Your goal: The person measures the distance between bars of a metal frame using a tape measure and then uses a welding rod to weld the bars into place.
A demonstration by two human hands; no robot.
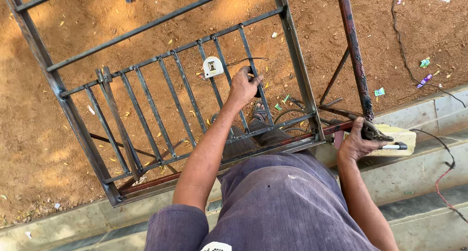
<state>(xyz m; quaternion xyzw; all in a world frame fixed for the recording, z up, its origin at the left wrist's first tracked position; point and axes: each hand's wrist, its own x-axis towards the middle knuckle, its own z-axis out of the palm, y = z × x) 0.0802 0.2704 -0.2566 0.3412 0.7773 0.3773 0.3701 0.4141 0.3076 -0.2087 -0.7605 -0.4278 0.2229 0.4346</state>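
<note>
Steel grille frame (161, 100) stands on the dirt against the curb, looks heavy & rigid w/ rough bars: left hand (243, 86) fingers wrapped shut round a vertical bar, right hand (355, 143) closed on clamp tool (373, 130) at the corner—best grip pts.

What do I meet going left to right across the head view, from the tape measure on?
White tape measure on the metal grille → left hand gripping a bar → rusty upright pipe → right hand on a dark tool → pale block on the concrete ledge.
</note>
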